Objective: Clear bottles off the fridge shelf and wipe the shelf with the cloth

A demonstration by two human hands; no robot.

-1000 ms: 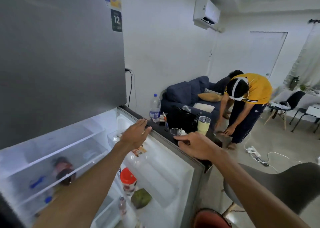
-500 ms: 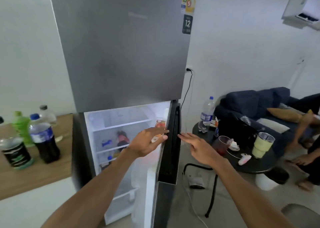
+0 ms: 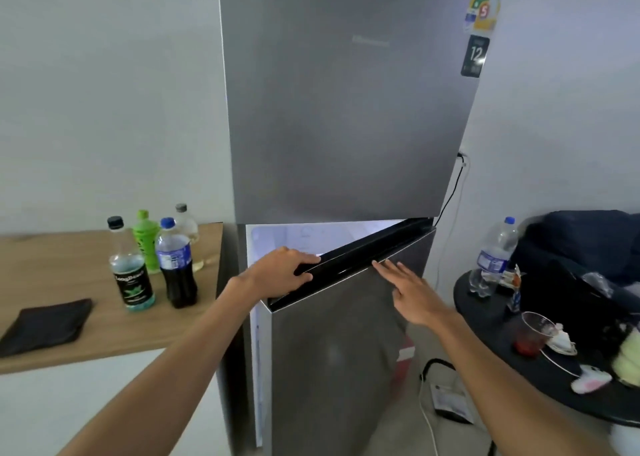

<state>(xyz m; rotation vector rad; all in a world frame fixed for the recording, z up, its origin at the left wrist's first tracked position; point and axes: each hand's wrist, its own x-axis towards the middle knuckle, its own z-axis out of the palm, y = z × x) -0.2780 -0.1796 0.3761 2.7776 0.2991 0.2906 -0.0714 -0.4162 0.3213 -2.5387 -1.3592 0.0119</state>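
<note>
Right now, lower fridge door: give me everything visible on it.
The lower fridge door is grey brushed metal-look with a black top edge, hinged on the right and ajar, with lit white interior showing in the gap. The left hand grips the top edge near its free corner; the right hand lies flat, fingers straight, on the front face.

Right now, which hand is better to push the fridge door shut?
Probably the right hand: its flat fingers already lie on the outer face of the lower fridge door. The left hand holds the door's top edge, so it could get pinched.
</note>
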